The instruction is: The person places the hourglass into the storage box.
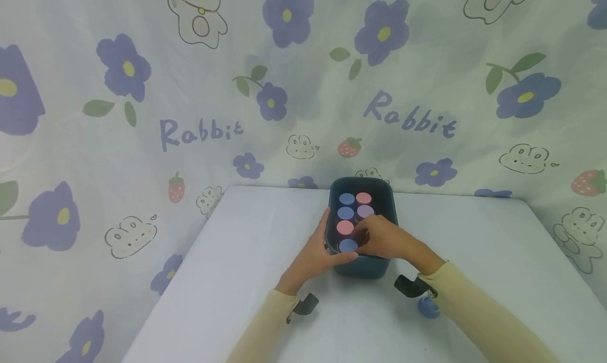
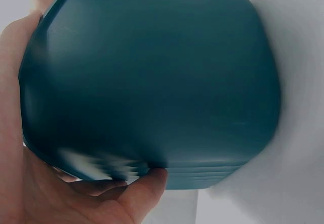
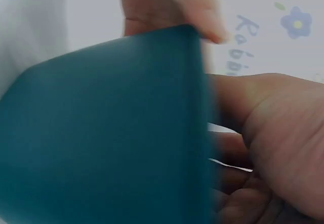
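Observation:
A dark teal bin (image 1: 362,268) stands on the white table, holding several round-topped pieces in blue, pink and lilac. My left hand (image 1: 310,257) grips the bin's near left corner, thumb across the front rim; in the left wrist view its fingers (image 2: 147,193) bend against the ribbed side. Over the front right rim, my right hand (image 1: 386,237) reaches inside with bent fingers, between a pink top (image 1: 345,227), a lilac top (image 1: 365,212) and a blue top (image 1: 348,246). The bin wall (image 3: 111,133) hides its fingertips in the right wrist view, so whether they hold a piece is unclear.
A small blue round object (image 1: 429,307) lies on the table (image 1: 237,278) beside the right sleeve (image 1: 479,305). Behind the table hangs a pale curtain (image 1: 303,89) printed with flowers and rabbits. Each wrist carries a black camera mount (image 1: 411,286).

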A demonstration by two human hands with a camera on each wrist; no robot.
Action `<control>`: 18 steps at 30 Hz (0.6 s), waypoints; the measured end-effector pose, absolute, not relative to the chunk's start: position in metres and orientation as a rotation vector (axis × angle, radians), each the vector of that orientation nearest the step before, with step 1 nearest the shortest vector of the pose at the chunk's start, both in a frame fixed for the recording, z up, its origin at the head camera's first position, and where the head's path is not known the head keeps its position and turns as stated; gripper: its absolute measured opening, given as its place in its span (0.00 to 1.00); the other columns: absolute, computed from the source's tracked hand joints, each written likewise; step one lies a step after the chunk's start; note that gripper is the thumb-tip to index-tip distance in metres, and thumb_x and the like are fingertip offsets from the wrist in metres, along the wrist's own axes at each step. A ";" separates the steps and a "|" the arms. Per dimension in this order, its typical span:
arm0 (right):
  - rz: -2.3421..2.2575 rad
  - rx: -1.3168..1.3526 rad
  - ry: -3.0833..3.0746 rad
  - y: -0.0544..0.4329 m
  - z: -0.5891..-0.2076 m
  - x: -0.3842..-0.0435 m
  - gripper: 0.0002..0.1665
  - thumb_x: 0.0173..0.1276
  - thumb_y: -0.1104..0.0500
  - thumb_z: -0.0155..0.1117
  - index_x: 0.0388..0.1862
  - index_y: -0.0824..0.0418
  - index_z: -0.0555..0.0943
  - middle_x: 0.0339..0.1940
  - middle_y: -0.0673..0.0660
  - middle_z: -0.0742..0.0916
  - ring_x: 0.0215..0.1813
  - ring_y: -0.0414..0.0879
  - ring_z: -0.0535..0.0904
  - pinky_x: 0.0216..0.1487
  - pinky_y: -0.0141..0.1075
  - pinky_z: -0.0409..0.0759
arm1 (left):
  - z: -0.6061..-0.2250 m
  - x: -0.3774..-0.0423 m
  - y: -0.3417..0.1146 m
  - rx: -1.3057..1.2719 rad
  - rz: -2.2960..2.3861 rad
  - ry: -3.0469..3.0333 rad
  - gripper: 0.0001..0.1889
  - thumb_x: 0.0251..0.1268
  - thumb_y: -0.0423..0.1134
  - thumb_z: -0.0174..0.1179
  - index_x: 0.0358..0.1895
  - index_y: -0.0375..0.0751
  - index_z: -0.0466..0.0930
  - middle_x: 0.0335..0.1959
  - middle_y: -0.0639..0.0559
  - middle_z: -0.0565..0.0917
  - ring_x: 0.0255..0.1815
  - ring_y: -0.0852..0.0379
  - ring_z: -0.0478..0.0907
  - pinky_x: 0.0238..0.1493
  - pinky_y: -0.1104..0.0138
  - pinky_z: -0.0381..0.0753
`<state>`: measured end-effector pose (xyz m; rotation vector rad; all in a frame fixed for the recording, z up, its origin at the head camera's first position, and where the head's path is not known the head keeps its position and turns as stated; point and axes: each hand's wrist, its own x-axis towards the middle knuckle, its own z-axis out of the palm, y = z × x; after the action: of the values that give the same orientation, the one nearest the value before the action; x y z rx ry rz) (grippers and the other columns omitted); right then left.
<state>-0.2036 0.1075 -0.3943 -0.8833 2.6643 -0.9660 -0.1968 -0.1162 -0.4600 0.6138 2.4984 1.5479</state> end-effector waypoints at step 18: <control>-1.171 -0.657 3.025 0.192 -0.363 -0.150 0.11 0.69 0.54 0.74 0.48 0.53 0.88 0.42 0.46 0.91 0.43 0.36 0.86 0.46 0.26 0.86 | -0.462 -0.198 -0.115 0.584 1.539 2.513 0.65 0.52 0.68 0.74 0.84 0.68 0.33 0.86 0.64 0.51 0.85 0.53 0.56 0.80 0.37 0.61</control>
<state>-0.1501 0.1924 -0.3634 -0.6575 3.0252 -1.1709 -0.1975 -0.1147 -0.4623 0.5844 2.5133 1.5391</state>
